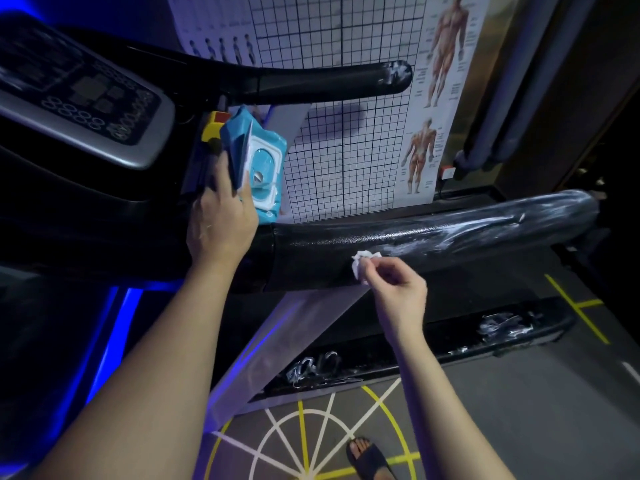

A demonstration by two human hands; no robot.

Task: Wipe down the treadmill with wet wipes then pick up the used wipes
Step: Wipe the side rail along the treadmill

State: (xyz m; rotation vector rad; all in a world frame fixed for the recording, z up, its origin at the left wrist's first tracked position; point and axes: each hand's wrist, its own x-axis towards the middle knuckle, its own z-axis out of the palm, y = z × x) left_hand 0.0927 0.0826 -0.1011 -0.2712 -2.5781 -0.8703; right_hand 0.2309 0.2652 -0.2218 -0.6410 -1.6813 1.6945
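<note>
Left hand (221,216) grips the wipes pack (258,161); right hand (398,289) pinches a crumpled wipe (362,263) against the handrail (433,233).

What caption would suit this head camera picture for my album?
Right hand pinches a crumpled wipe at the treadmill's smeared handrail; left hand holds a blue wipes pack.

left hand (221,216) gripping the blue wet wipes pack (258,161) next to the treadmill console (86,98), right hand (398,282) pinching a scrunched white wipe (362,263) against the black handrail (433,233), white smears all over it
</note>
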